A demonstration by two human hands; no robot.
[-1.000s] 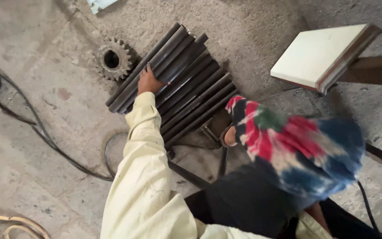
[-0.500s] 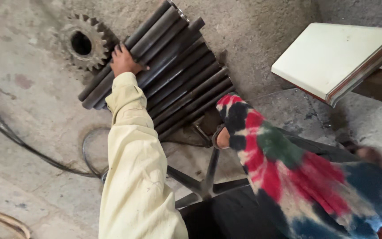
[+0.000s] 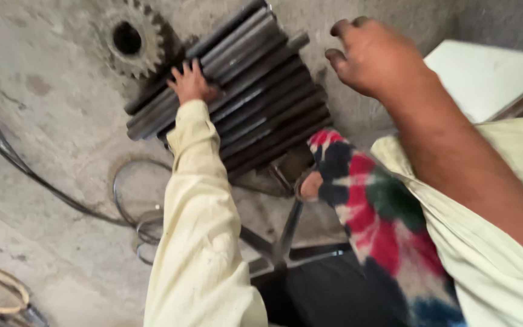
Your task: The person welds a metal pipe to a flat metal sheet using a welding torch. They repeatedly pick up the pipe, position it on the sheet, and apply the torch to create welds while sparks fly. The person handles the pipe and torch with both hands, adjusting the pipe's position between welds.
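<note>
Left hand (image 3: 192,83) lies flat, fingers spread, on the rods (image 3: 255,91) — gear (image 3: 129,41) at ten o'clock — while the right hand (image 3: 373,57) hovers empty, fingers loosely curled.

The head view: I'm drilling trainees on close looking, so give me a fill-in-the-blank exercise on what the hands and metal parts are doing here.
1. The left hand rests on a stack of dark metal ____.
2. Beside the bars, on the floor, lies a toothed ____.
3. The right hand hangs above the stack, holding ____.
4. The left arm wears a pale ____ sleeve.

Missing words: bars; gear; nothing; yellow
</note>
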